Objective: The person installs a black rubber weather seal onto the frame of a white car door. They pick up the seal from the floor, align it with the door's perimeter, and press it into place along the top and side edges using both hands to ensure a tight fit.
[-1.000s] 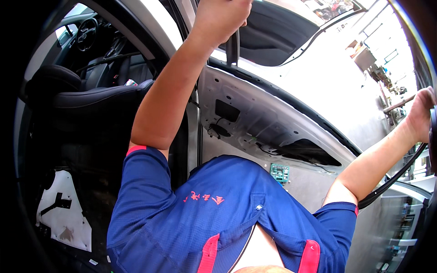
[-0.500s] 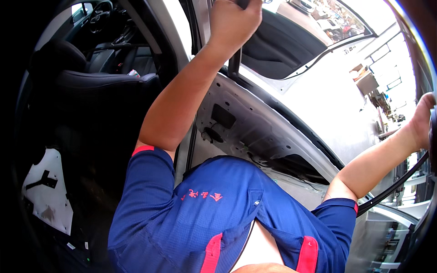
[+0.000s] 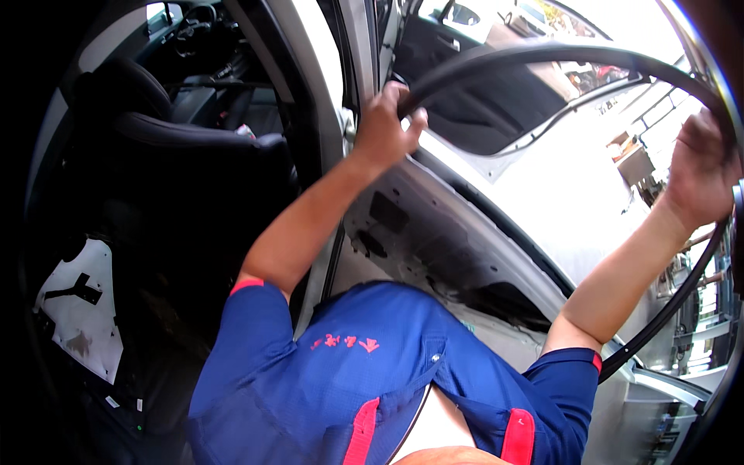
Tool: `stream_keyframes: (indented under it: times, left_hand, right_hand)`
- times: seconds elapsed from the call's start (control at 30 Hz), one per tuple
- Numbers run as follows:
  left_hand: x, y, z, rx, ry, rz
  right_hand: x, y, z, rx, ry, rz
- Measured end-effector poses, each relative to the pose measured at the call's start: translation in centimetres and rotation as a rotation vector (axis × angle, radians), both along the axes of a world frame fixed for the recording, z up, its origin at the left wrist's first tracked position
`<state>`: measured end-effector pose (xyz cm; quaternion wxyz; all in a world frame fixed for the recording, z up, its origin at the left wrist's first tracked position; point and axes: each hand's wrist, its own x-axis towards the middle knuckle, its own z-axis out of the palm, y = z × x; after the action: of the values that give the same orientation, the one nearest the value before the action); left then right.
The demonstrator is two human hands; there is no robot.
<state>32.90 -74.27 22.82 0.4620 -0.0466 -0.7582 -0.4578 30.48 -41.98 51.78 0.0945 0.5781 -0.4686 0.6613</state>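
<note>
A long black rubber door seal (image 3: 558, 53) bows in an arch between my two hands. My left hand (image 3: 386, 128) grips one end of it beside the car's door pillar (image 3: 356, 58), thumb and fingers closed round it. At the far right my right hand (image 3: 700, 170) is closed round another stretch of the seal; motion blurs its fingers. From there the seal curves down behind my right forearm. The opened car door (image 3: 434, 244), its inner metal bare with holes, lies just beyond my torso.
On the left is the dark cabin with a black seat (image 3: 178, 128) and a steering wheel (image 3: 194, 31). A white trim panel (image 3: 85, 310) lies lower left. Another opened door with a black lining (image 3: 465, 93) stands ahead. Boxes (image 3: 634, 163) are at the right.
My left hand has come down toward me, and the seal's arch has come into view. My right hand has moved up and inward. The view has shifted slightly.
</note>
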Motion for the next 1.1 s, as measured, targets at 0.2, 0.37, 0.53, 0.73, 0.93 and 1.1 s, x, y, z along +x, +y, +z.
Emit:
stream_keyframes:
  times: [0.2,0.37,0.53,0.73,0.93,1.1]
  left_hand:
    - [3.4,0.5,2.7,-0.067,0.270,-0.027]
    - [6.1,-4.5,7.2,-0.197,0.516,0.371]
    - [7.2,-10.2,14.5,-0.350,0.613,0.438]
    - [6.7,-10.7,20.4,-0.361,0.395,0.052]
    - [5.8,-10.0,20.8,-0.532,0.535,0.264]
    - [6.1,-10.1,22.4,-0.634,0.608,0.570]
  right_hand:
    - [1.1,-13.0,-5.6,0.171,0.082,-0.120]
    - [1.0,-21.1,-4.8,0.152,0.225,-0.082]
    - [0.6,-25.2,-3.2,0.142,0.096,0.123]
    - [-0.9,-26.6,-1.8,0.245,0.277,0.003]
    - [-1.4,-26.4,0.3,0.136,0.762,-0.045]
    - [-0.9,-26.4,1.1,0.117,0.872,-0.063]
